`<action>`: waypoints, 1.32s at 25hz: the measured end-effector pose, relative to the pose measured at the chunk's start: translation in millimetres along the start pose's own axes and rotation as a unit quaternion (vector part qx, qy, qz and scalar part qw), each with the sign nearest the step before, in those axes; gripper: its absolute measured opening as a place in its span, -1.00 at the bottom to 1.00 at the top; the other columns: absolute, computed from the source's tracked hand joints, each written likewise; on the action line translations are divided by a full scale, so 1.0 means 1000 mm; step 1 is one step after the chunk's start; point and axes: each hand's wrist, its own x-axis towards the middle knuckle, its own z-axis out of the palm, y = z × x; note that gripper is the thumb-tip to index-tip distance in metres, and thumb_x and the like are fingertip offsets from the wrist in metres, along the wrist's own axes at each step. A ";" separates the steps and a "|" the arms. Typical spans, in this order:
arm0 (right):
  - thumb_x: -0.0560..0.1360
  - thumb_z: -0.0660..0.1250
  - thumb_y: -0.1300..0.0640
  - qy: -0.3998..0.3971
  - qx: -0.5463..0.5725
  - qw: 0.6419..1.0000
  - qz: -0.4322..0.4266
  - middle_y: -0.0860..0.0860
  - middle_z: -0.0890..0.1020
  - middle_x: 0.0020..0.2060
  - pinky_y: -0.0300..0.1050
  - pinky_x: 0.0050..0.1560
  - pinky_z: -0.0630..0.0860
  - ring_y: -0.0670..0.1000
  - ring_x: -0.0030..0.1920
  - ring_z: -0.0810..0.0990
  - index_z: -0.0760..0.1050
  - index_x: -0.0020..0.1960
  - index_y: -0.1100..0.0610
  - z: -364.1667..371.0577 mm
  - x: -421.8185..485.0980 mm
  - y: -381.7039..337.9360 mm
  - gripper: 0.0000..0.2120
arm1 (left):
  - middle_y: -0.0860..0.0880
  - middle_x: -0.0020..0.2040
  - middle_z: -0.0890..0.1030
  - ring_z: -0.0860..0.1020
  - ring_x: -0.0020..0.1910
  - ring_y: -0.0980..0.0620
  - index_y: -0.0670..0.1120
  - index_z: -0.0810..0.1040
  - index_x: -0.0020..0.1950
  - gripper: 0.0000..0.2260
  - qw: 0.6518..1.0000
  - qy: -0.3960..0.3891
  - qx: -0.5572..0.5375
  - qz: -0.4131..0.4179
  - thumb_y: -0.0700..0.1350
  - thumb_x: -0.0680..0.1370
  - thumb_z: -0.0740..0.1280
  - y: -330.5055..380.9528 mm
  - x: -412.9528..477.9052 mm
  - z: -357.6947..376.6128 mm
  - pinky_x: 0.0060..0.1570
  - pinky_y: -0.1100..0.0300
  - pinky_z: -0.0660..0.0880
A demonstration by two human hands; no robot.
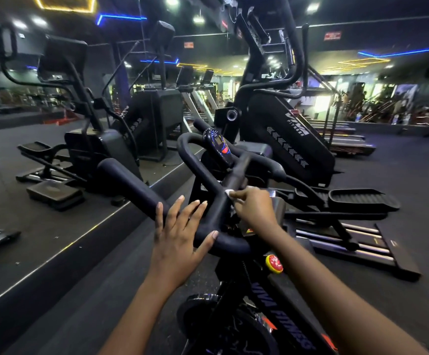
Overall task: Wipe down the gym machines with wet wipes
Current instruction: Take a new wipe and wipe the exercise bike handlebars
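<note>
Left hand (180, 234) extends forward, fingers straight and spread, resting ungripped on the bike handlebar (131, 180). Right hand (254, 206), fingers curled, pinches a white wet wipe (230, 193) against the handlebar's centre bar.

Dark rubber floor (413, 201), exercise bike (272, 303) standing on it, elliptical trainer (297, 149) just beside, treadmills (349, 139) behind.

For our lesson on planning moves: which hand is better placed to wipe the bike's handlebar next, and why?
The right hand: it holds the white wipe against the handlebar. The left hand rests open on it, holding nothing.
</note>
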 end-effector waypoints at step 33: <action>0.45 0.19 0.16 0.024 0.131 0.879 -0.459 0.12 0.48 0.30 -0.32 0.33 0.27 -0.03 0.30 0.43 0.49 0.29 0.18 0.008 0.163 0.031 -0.57 | 0.15 0.54 -0.18 -0.25 0.49 0.16 0.22 0.04 0.51 -0.26 0.977 -0.159 0.121 -0.069 0.46 0.40 -0.36 0.037 0.074 0.024 0.40 0.20 -0.34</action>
